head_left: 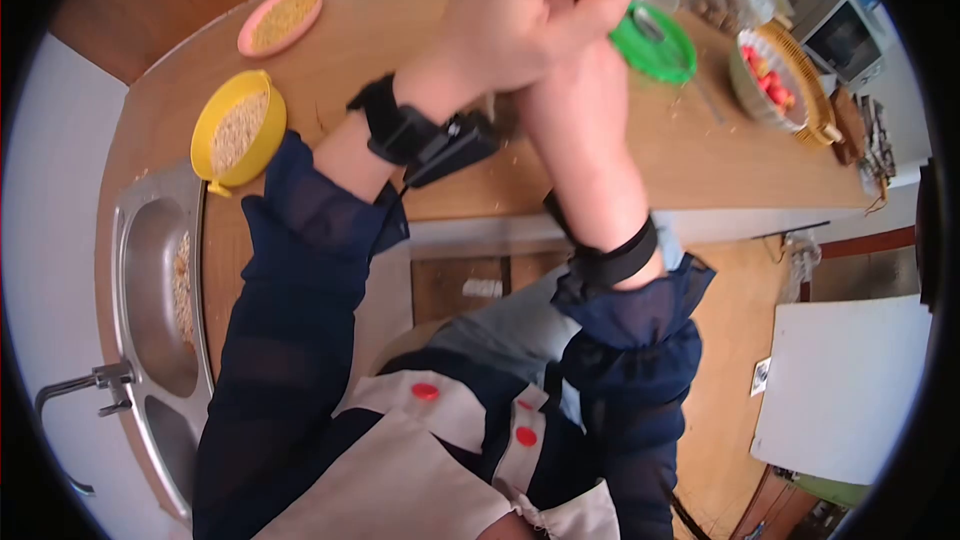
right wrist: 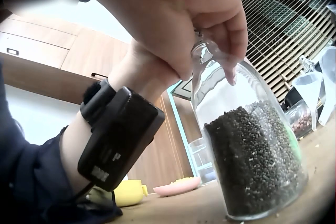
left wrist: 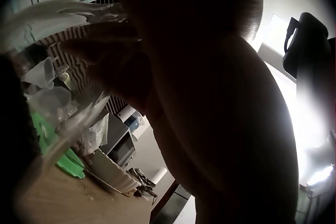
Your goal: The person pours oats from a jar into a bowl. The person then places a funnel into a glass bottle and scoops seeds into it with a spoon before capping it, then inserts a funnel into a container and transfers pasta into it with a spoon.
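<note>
A clear glass bottle [right wrist: 252,161], partly filled with small black grains, stands at the wooden counter in the right wrist view. Its narrow neck is largely covered by hands. My right hand [right wrist: 173,3] grips the neck from above, fingers bent down over the glass. In the head view my left hand [head_left: 490,25] crosses over my right hand [head_left: 570,80], its fingers curled at the bottle's top. Clear glass shows around dark, backlit fingers [left wrist: 100,50] in the left wrist view. What exactly the left fingers clasp there is hidden.
Left on the counter [head_left: 730,165] are a yellow bowl [head_left: 272,110] of pale grains and a pink dish [head_left: 245,43] of yellow grains. A green tray [head_left: 675,60] lies right of the hands, with a bowl [head_left: 742,90] of red pieces beyond. A steel sink [head_left: 145,290] is at left.
</note>
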The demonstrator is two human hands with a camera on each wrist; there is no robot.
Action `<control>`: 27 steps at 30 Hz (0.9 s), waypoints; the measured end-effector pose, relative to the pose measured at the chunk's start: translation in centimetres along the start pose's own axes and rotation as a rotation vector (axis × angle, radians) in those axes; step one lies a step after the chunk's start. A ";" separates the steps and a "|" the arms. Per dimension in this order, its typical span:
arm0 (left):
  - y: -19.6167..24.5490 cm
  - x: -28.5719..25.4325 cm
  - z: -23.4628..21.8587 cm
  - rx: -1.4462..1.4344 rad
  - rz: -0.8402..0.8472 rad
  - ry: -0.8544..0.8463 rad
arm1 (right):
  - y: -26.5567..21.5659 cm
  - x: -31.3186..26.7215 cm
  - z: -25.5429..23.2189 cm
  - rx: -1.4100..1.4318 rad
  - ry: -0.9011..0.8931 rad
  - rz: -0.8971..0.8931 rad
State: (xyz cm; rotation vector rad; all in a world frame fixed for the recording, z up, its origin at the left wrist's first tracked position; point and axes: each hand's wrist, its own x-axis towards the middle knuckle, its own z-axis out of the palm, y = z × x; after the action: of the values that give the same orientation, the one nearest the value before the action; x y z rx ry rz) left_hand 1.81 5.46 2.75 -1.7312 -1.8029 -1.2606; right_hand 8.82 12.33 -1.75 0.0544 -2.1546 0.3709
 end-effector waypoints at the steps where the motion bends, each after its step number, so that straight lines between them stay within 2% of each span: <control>1: 0.1 0.6 0.0 -0.024 0.089 0.101 | 0.0 0.0 -0.1 0.014 -0.023 0.034; 2: 0.2 0.8 0.2 -0.049 0.176 0.206 | -0.1 -0.1 -0.2 -0.015 -0.007 -0.017; 3: 0.2 0.8 0.4 -0.095 0.165 0.213 | 0.0 0.0 -0.3 -0.046 0.013 -0.073; 4: 0.1 0.6 0.7 -0.108 0.139 0.199 | 0.0 0.3 -0.4 -0.039 -0.007 -0.049; 6: 0.0 0.4 1.0 -0.235 0.104 0.250 | -0.2 0.9 -0.6 0.199 0.047 -0.026; 7: 0.6 0.4 1.2 -0.396 0.104 0.283 | -0.3 1.0 -0.7 0.203 0.053 -0.079; 8: 0.4 0.2 1.3 -0.397 0.103 0.283 | -0.3 0.6 -0.6 0.201 0.053 -0.078; 10: -0.2 0.4 1.2 -0.291 0.158 0.291 | -0.3 0.2 -0.1 -0.016 -0.051 0.040; 11: -0.2 0.6 0.7 -0.280 0.195 0.293 | -0.4 0.3 -0.1 -0.031 -0.050 0.071; 12: -0.3 0.5 0.1 -0.161 0.214 0.218 | -0.4 0.3 -0.2 -0.015 -0.085 0.104; 13: -0.4 0.5 -0.1 -0.043 0.231 0.148 | -0.3 0.3 -0.2 -0.005 -0.086 0.084; 14: 0.0 0.5 0.2 -0.042 0.266 0.158 | -0.2 0.3 -0.2 -0.002 -0.089 0.064; 16: 1.1 0.0 0.9 -0.195 -0.009 0.228 | 0.1 0.3 -0.2 -0.029 -0.048 0.014; 17: 0.7 -0.2 0.5 -0.278 -0.090 0.138 | 0.1 0.4 -0.3 0.001 -0.040 0.037; 18: 0.6 -0.2 0.7 -0.276 -0.068 0.163 | 0.0 0.6 -0.4 0.036 -0.034 0.056; 20: 0.2 0.0 0.7 -0.415 -0.171 0.191 | -0.1 0.7 -1.0 0.094 -0.044 0.043; 21: -0.1 -0.1 0.4 -0.459 -0.243 0.134 | 0.1 0.5 -1.0 0.145 -0.070 0.085; 22: -0.3 -0.2 0.5 -0.453 -0.221 0.151 | 0.3 0.3 -1.1 0.196 -0.095 0.131; 24: -0.5 -0.5 0.6 -0.415 -0.286 0.176 | -0.1 -0.7 -2.1 0.196 -0.170 0.203; 25: -0.5 -0.5 0.5 -0.332 -0.342 0.160 | -0.4 -1.7 -2.6 0.182 -0.117 0.223; 26: -0.5 -0.4 0.1 -0.329 -0.330 0.166 | -0.5 -3.0 -2.8 0.171 -0.068 0.248; 27: -0.5 -0.5 -0.1 -0.327 -0.401 0.109 | -0.2 -4.4 -3.0 0.142 -0.056 0.267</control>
State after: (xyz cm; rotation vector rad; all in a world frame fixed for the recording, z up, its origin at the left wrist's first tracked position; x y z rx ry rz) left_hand 1.43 5.16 2.23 -1.4528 -2.0341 -1.8626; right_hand 13.82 12.54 -3.66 -0.1461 -2.1924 0.6838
